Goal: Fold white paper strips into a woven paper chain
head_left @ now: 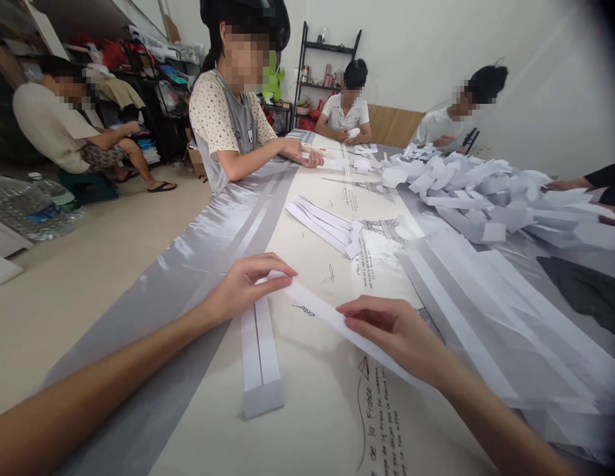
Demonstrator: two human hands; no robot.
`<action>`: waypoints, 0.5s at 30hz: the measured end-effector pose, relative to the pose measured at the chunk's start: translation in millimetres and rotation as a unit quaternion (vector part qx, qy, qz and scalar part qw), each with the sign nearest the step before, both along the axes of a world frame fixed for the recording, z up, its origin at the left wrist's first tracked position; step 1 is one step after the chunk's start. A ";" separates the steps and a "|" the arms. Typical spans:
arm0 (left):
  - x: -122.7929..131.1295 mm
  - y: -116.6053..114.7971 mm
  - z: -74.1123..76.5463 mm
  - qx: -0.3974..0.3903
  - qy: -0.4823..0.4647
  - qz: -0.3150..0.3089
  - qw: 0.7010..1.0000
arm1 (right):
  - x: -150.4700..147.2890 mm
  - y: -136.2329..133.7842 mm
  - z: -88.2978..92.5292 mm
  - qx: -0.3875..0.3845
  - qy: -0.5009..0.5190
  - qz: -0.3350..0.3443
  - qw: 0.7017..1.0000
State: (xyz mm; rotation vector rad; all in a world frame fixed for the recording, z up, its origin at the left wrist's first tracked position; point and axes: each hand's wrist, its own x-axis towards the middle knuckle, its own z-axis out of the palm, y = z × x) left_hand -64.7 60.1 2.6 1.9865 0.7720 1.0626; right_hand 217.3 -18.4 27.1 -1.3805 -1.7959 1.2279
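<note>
A long white paper strip [317,303] stretches between my two hands, above the printed tablecloth. My left hand [255,281] pinches its far left end between thumb and fingers. Farther down the strip, my right hand [387,324] grips it by thumb and fingertips; its near end runs on behind that hand. Below my left hand lies a folded white paper piece [262,357] with a dark line down its length and a greyish band at the near end. Beyond the hands rests a small fanned group of similar folded strips [325,225].
At right lie a stack of long white paper sheets [506,317], a large heap of folded paper pieces [486,192] and a dark flat item [585,291]. Several people sit or stand around the table, one handling paper close by at left. Plastic bottles [34,205] stand on the floor.
</note>
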 end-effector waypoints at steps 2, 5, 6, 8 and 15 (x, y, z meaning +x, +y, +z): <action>1.6 -1.3 1.9 -0.024 -0.031 0.012 0.999 | -0.4 -0.8 1.8 -0.019 0.013 -0.006 1.000; 3.6 -3.7 3.3 -0.048 -0.066 0.018 0.996 | -3.1 -2.2 1.3 -0.022 0.028 -0.011 0.999; 4.1 -4.5 3.5 -0.054 -0.073 0.020 0.996 | -4.6 -2.8 0.3 -0.025 0.030 -0.006 0.999; 5.2 -5.9 3.5 -0.066 -0.087 0.028 0.994 | -8.2 -4.4 -2.2 -0.036 0.027 0.011 0.999; 9.8 -10.5 2.1 -0.122 -0.140 0.076 0.980 | -16.4 -9.8 -7.9 -0.053 0.035 0.032 0.997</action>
